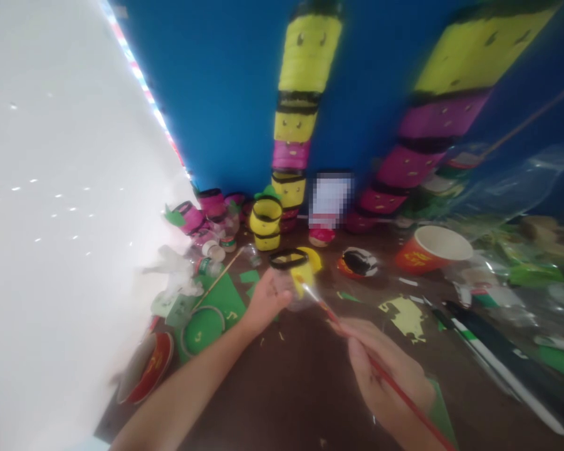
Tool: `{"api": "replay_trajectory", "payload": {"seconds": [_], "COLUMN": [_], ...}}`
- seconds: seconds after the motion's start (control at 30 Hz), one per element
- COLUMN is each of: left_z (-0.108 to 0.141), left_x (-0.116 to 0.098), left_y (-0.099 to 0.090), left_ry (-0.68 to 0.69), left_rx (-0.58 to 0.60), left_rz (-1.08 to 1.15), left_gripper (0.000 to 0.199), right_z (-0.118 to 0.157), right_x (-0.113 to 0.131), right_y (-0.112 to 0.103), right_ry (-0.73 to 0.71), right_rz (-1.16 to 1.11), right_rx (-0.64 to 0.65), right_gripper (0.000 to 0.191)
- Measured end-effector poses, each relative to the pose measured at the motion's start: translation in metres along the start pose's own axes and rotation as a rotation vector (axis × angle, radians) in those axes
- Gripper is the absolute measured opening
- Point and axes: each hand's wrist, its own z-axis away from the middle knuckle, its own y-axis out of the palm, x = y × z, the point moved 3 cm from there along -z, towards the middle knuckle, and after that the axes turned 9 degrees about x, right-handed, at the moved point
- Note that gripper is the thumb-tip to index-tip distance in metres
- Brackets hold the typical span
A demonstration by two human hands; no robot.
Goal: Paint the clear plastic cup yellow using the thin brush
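My left hand (pixel 269 302) is closed around a small clear plastic cup (pixel 303 275) with a black rim and yellow paint over part of its wall. A red-handled paintbrush (pixel 380 369) is pinched in my right hand (pixel 385 360), and its bristles touch the yellow side of the cup. Just behind the cup lies a round yellow piece (pixel 314 258), partly hidden by it. A shallow container with dark paint (pixel 358 262) stands to the right. Slight blur covers the scene, so fine detail on the cup is lost.
Stacked yellow and pink painted cups (pixel 303 62) rise against the blue wall. A red and white paper cup (pixel 432 249) stands right, near scissors-like dark tools and a white marker (pixel 507 376). Green paper (pixel 220 300), a stick (pixel 219 279) and a red bowl (pixel 148 369) are left.
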Motion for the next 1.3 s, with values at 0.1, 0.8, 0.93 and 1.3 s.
{"api": "replay_trajectory", "payload": {"seconds": [0.1,0.8,0.93,1.3], "left_z": [-0.001,-0.003,-0.001,0.000], "left_x": [0.000,-0.001,0.002,0.006], "left_y": [-0.001,-0.002,-0.003,-0.004], "left_ry": [0.021,0.009,-0.027,-0.009], "left_rx": [-0.020,-0.099,-0.087,-0.051], "left_rz": [-0.012,-0.017,0.005,0.043], "left_gripper": [0.066,0.065,0.064,0.062], "right_z": [0.001,0.004,0.004,0.005], "right_x": [-0.001,0.001,0.000,0.000], "right_y": [0.001,-0.003,-0.001,0.001], "right_ry": [0.009,-0.029,-0.043,-0.042], "right_rz": [-0.004,0.031,0.050,0.070], "right_rx": [0.022,-0.022,-0.013,-0.015], "right_gripper": [0.020,0.023,0.022,0.020]}}
